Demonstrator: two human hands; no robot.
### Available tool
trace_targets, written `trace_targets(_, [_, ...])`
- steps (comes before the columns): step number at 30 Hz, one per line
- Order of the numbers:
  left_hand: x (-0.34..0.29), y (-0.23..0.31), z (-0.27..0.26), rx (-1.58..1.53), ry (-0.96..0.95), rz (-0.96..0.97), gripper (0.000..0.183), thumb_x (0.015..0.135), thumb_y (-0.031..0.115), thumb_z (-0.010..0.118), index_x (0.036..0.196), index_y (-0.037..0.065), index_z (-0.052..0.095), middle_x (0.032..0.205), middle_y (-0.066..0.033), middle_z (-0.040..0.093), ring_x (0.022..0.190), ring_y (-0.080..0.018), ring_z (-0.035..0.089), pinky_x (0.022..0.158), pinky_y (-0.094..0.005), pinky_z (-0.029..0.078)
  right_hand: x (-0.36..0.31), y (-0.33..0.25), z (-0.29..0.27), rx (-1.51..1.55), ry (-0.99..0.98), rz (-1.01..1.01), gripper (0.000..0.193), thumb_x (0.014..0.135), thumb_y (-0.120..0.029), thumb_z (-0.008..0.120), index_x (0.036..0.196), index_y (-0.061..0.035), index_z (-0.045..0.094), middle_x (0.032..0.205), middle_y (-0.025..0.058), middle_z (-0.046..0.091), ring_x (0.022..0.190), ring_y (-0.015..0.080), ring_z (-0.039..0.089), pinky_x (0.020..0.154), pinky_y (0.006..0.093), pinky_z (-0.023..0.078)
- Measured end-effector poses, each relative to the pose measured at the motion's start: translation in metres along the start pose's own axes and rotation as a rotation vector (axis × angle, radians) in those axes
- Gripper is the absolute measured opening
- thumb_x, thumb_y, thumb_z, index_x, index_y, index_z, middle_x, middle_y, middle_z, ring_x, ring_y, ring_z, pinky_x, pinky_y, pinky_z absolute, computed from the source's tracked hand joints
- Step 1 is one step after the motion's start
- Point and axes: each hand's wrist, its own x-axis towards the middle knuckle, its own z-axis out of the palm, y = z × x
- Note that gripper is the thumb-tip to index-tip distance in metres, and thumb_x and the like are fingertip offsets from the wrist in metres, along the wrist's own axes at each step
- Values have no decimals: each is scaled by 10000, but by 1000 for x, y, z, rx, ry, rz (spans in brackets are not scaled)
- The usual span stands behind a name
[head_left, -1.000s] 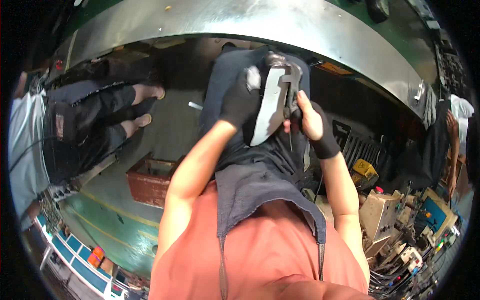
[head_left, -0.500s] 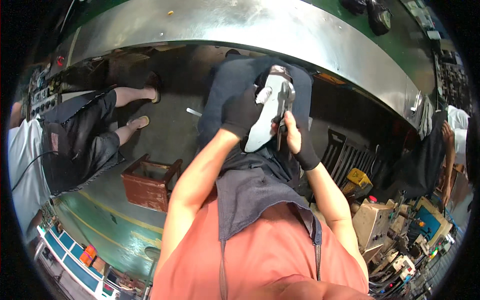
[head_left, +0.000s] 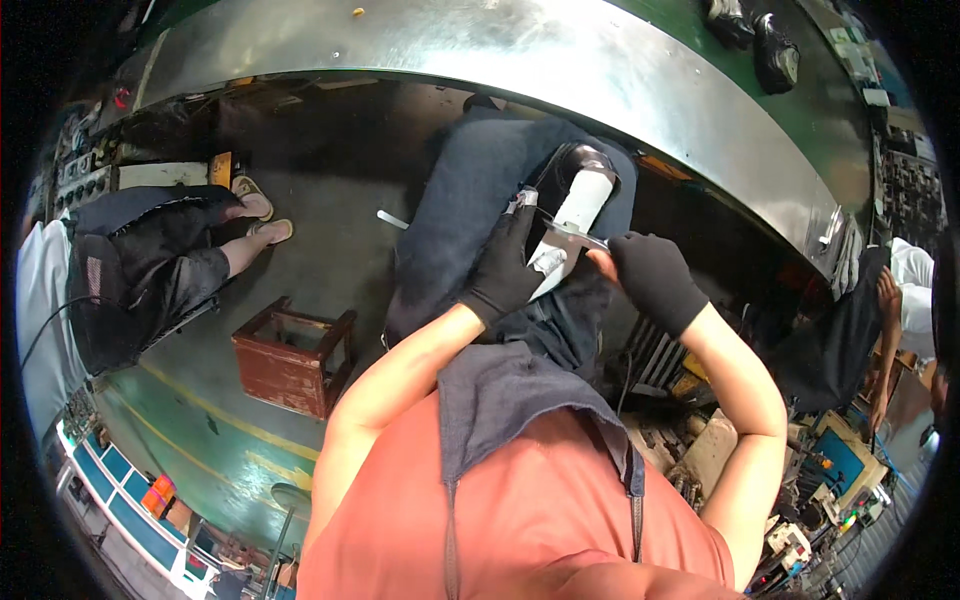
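Observation:
A dark shoe (head_left: 588, 200) with a whitish underside facing up lies across my thighs, its shiny end pointing away from me. My left hand (head_left: 508, 262), in a black fingerless glove with white tape on the fingertips, closes around the shoe's left side, thumb on the underside. My right hand (head_left: 645, 275), gloved alike, grips a metal hand tool (head_left: 572, 234) that looks like pincers. Its head crosses the middle of the underside. The right fingers are partly hidden behind the glove.
A metal worktop (head_left: 480, 45) curves across in front of my knees, with dark shoes (head_left: 775, 55) beyond it. A brown wooden stool (head_left: 285, 365) stands at left, near a seated person (head_left: 150, 270). Machinery (head_left: 830, 470) stands at right, near another person's arm (head_left: 886, 330).
My right hand has turned over and moved right, bringing the tool from lengthwise to crosswise over the shoe. The shoe has tilted and shifted slightly right. The person at left has moved their legs.

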Motion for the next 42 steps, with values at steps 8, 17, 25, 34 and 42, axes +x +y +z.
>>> trace_targets(8, [32,-15,-11,-79,59,-78,620,961,370,417,1398,-49,282,1395,-285,364,1319,-405,336,1101,-406,265,32,50,50,105,190,-287,393,871,-431,593,738,-61,582,650,148,594,566,335,603,518,390,483])
trace_targets(17, [40,25,-2,270,31,16,638,945,324,422,1368,-111,225,1361,-341,342,1251,-471,372,1039,-466,339,17,39,-34,598,-652,258,491,956,-423,471,768,4,626,586,97,601,568,203,633,531,335,468])
trace_targets(25, [41,-8,-7,19,-13,-2,863,847,377,609,1415,-77,144,1427,-305,273,1316,-443,304,1081,-451,288,-5,-37,-64,312,-49,-149,381,895,-411,547,808,-44,596,760,197,588,692,395,580,605,449,453])
trace_targets(34, [-82,-16,-26,-532,-119,-523,597,941,303,535,1391,-29,326,1391,-200,392,1313,-258,348,1083,-320,258,-66,-45,92,955,-146,384,402,968,-331,487,854,41,589,653,95,555,645,159,538,608,325,441])
trace_targets(42, [-45,-13,-3,-355,14,-240,401,882,324,613,1110,-2,563,1005,-123,655,909,-230,617,788,-328,470,-87,-37,75,901,-358,449,449,959,-410,465,928,21,589,706,214,587,623,292,592,612,372,445])
